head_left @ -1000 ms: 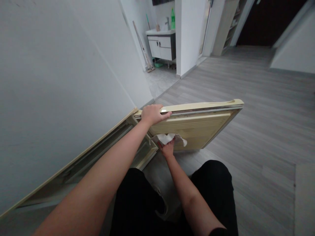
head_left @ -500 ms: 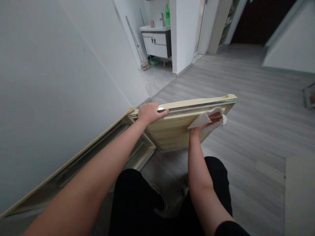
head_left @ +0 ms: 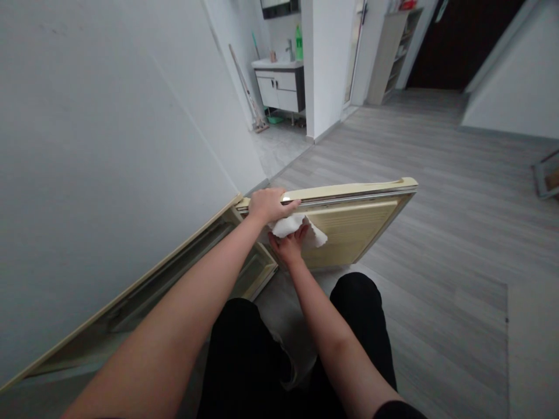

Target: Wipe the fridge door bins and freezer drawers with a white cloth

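Observation:
A cream-coloured fridge door (head_left: 356, 227) stands swung out from a low fridge cabinet (head_left: 174, 265), whose inside shows at the left. My left hand (head_left: 267, 206) grips the door's top edge near the hinge end, thumb on the inner side along the seal. My right hand (head_left: 290, 247) presses a white cloth (head_left: 290, 224) against the ribbed inner panel, just below my left hand. Part of the right fingers is hidden by the cloth.
White wall (head_left: 109, 116) rises along the left. Beyond the door, grey plank floor (head_left: 437, 203) leads to a washbasin cabinet (head_left: 279, 87), a mop (head_left: 247, 87), a shelf unit (head_left: 386, 58) and a dark door (head_left: 463, 46). My knees (head_left: 360, 297) are close below the fridge door.
My right hand and the cloth have moved left across the inner panel, from near the door's free end to beside the hinge end. My left hand keeps its grip.

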Demonstrator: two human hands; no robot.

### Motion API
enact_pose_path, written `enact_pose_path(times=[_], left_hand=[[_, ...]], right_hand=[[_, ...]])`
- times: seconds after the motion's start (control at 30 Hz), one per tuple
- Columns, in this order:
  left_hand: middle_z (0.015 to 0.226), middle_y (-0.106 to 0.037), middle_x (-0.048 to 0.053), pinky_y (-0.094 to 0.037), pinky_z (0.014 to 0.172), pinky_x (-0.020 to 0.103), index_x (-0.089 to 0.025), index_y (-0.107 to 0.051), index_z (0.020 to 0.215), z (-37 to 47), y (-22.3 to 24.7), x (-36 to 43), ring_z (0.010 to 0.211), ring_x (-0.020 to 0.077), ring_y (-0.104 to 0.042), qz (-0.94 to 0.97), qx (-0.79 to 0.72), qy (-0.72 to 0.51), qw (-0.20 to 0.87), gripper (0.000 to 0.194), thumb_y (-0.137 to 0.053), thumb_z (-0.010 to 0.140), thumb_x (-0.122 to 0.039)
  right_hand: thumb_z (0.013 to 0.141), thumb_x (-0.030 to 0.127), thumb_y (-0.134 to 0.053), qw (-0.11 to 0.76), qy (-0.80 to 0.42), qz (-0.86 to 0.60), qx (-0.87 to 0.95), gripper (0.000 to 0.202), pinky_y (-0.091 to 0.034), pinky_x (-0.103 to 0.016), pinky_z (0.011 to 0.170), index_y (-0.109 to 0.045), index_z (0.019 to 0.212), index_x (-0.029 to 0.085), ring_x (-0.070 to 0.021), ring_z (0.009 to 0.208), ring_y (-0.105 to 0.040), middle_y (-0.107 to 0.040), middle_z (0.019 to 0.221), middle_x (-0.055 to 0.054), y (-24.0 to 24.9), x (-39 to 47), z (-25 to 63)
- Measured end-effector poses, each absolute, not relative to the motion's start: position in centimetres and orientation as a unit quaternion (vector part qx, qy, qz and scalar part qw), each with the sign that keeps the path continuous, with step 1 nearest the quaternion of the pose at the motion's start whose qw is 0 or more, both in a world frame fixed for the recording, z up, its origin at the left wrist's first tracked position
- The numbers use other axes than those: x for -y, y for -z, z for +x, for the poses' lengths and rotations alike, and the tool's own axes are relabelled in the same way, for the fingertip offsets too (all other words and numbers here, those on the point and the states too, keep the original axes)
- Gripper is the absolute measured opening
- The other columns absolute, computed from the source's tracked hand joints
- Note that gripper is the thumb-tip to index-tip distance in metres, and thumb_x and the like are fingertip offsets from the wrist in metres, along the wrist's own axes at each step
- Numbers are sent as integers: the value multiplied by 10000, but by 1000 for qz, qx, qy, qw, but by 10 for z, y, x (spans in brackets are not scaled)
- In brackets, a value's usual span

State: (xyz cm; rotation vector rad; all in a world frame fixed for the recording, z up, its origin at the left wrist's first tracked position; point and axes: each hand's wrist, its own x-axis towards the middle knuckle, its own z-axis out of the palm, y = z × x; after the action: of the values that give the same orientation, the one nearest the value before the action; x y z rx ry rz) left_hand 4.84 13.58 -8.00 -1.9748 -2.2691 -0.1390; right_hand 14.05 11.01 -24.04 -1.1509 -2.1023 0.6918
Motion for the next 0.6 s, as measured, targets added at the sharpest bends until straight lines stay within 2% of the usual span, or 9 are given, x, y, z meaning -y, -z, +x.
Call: enact_pose_path(times=[0.1, 0.23, 0.3, 0.37, 0.4, 0.5, 0.6], left_hand=[[1019, -745, 123, -438, 739, 362, -224, -716, 1042, 48, 78, -133, 943, 320, -685, -668, 740, 46, 66, 720, -312, 851, -788], [984, -748, 119, -426, 715, 348, -224, -719, 979, 45, 77, -126, 915, 312, -688, -688, 722, 46, 65, 719, -291, 856, -789], [969, -749, 118, -421, 701, 344, -225, -718, 948, 44, 76, -122, 903, 308, -689, -693, 716, 49, 63, 721, -272, 863, -785], [977, -749, 119, -423, 712, 346, -225, -716, 940, 44, 74, -118, 911, 306, -687, -696, 713, 53, 59, 721, -267, 864, -784], [988, -749, 119, -428, 727, 349, -225, -716, 942, 45, 72, -117, 921, 306, -685, -697, 713, 55, 54, 720, -275, 859, -788], [1042, -744, 125, -451, 814, 382, -220, -719, 962, 52, 69, -109, 986, 316, -671, -687, 721, 85, 40, 697, -331, 843, -787], [1201, -707, 130, -414, 1012, 443, -215, -682, 1162, 68, 81, -86, 1179, 322, -605, -658, 727, 193, 43, 626, -366, 893, -683]], right_hand=[[888, 483, -585, 356, -240, -474, 769, 627, -109, -586, 1236, -581, 1402, 124, -379, 1523, -142, -452, 1515, -181, 236, -127, 173], [875, 520, -510, 463, -100, -573, 669, 694, -123, -619, 1217, -536, 1400, 67, -382, 1538, 11, -173, 1634, -216, 211, -165, 267], [897, 506, -461, 488, -24, -594, 639, 665, -130, -665, 1189, -528, 1388, 62, -394, 1535, 69, -117, 1641, -235, 196, -177, 322], [908, 521, -444, 495, 15, -602, 626, 669, -152, -652, 1188, -503, 1413, 85, -381, 1539, -15, -180, 1627, -234, 185, -181, 373], [916, 537, -432, 500, 2, -601, 624, 671, -209, -615, 1185, -487, 1425, 103, -366, 1530, -120, -231, 1610, -235, 182, -180, 393], [932, 631, -354, 523, -119, -593, 600, 693, -390, -496, 1102, -470, 1410, 144, -308, 1358, -466, -495, 1436, -217, 180, -172, 433], [894, 761, -231, 557, -230, -572, 557, 824, -417, -460, 1073, -540, 1296, 112, -289, 1220, -567, -614, 1247, -210, 190, -159, 442]])
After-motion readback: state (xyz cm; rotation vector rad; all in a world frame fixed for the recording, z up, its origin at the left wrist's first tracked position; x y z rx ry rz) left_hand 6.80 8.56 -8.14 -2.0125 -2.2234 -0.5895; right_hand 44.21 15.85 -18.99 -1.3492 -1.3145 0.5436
